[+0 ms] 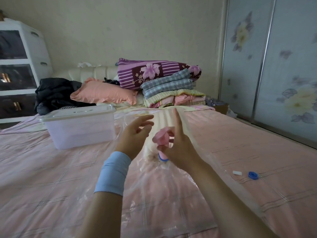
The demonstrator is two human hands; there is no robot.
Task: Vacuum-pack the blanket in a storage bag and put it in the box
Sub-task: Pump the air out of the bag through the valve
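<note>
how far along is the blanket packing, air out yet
Done: the blanket is inside the clear storage bag, and the blue valve cap lies off on the bed. In hand: the right hand grips the pink pump standing on the valve; the left hand hovers open beside it. Left: finish pumping, refit the cap, then open the lidded box and put the bag in.

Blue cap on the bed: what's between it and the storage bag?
Head view: a small white piece lies on the bedsheet beside the blue cap, between it and the edge of the storage bag.
</note>
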